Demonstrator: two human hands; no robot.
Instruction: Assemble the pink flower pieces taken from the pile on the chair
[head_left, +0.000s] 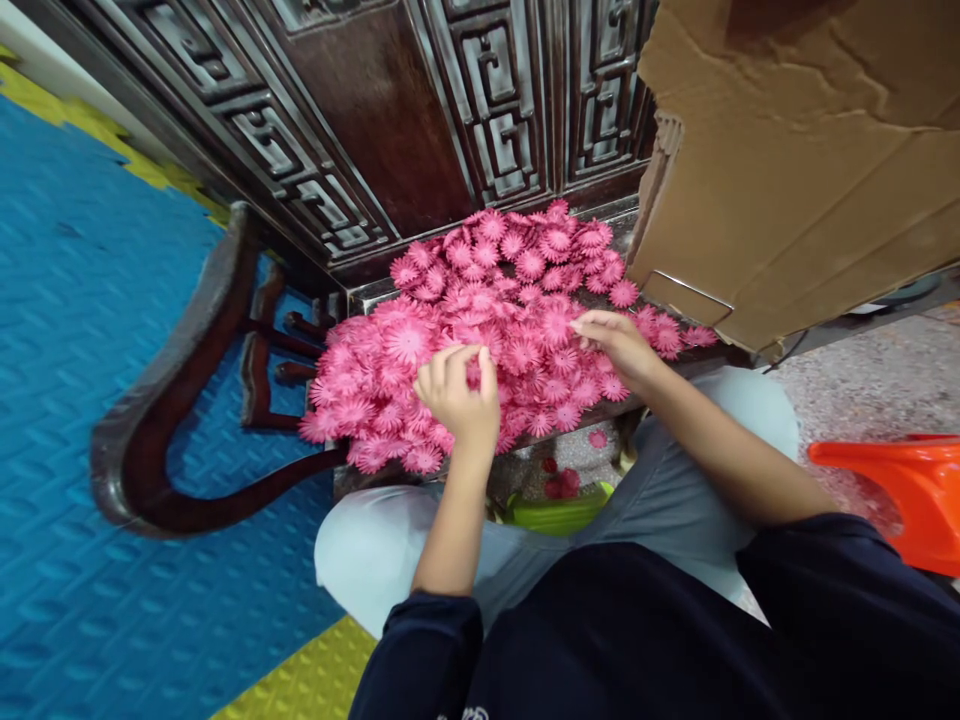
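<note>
A wide heap of pink artificial flower heads (517,355) covers the wooden seat in front of me. My right hand (619,348) pinches a pink artificial flower (557,325) by its edge, just above the heap. Over the front left part of the heap is my left hand (456,392), its fingers curled in and the thumb raised close to the index finger. Anything inside those curled fingers is hidden from me. Just beyond them, a larger-looking pale pink flower (409,342) shows; whether the hand touches it I cannot tell.
Behind the heap rises a carved dark wood back (390,110), with a curved armrest (172,500) at left. A large cardboard box (795,200) stands at right. Below are a green plastic object (559,512) and a few fallen petals. An orange plastic stool (900,480) is far right.
</note>
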